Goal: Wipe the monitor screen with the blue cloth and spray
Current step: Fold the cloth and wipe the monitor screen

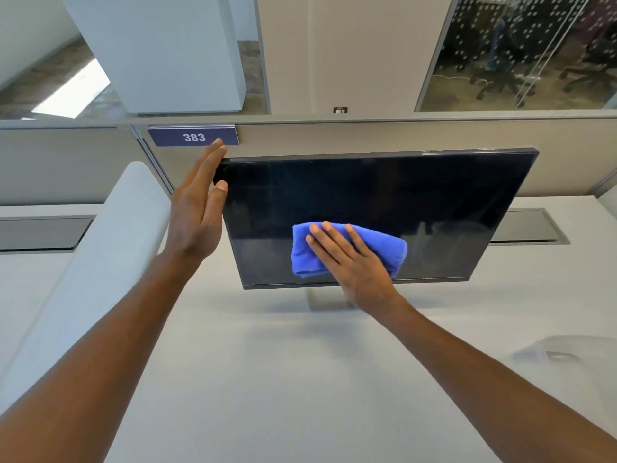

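Note:
A dark, switched-off monitor stands on a white desk, tilted back on its stand. A folded blue cloth lies against the lower middle of the screen. My right hand presses flat on the cloth, fingers spread and pointing up-left. My left hand steadies the monitor's upper left corner, with the thumb on the front edge and the fingers behind it. A blurred, translucent object that may be the spray bottle sits on the desk at the far right.
A beige partition with a purple "383" plate runs behind the monitor. A white curved divider borders the desk on the left. A grey cable trough lies behind the screen. Office chairs show beyond the glass.

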Tool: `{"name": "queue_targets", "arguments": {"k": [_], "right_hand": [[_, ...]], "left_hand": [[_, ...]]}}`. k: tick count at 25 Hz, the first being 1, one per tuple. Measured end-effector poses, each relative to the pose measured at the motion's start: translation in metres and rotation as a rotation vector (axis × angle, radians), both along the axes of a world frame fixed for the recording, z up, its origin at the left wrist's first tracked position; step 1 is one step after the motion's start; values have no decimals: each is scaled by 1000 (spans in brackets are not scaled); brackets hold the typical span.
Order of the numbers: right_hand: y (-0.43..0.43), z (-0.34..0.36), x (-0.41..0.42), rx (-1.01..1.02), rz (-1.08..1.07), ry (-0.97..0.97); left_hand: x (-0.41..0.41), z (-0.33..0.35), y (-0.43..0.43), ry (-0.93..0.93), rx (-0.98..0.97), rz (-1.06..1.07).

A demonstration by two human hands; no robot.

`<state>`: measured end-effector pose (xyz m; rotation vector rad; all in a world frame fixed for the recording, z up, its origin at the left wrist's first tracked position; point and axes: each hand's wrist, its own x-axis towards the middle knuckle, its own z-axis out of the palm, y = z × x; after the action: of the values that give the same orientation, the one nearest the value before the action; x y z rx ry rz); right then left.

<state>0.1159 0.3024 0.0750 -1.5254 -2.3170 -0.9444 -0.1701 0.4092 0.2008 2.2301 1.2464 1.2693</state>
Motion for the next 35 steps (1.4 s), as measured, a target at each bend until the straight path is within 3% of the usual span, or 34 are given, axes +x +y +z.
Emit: {"name": "queue_targets", "arguments": {"k": [7,11,13,17,19,29,32,35], "right_hand": [[-4,59,90,355,-439,692],[-17,65,112,505,-511,1386],[-9,76,102,573,-550,1510],[25,86,55,495,-815,1137],[38,82,15,441,-834,962],[58,55,-132,107,-20,547],[52,46,-107,87,34,357],[40,50,-57,161,-35,385]], "left_hand": [[5,1,-2,18,3,28],[8,3,0,87,25,32],[10,3,-1,129,33,7],[11,2,2,134,57,5],[10,2,2,122,53,3],[5,-5,7,33,102,-86],[5,-5,8,10,97,-101],[4,-3,9,24,90,-85]]}}
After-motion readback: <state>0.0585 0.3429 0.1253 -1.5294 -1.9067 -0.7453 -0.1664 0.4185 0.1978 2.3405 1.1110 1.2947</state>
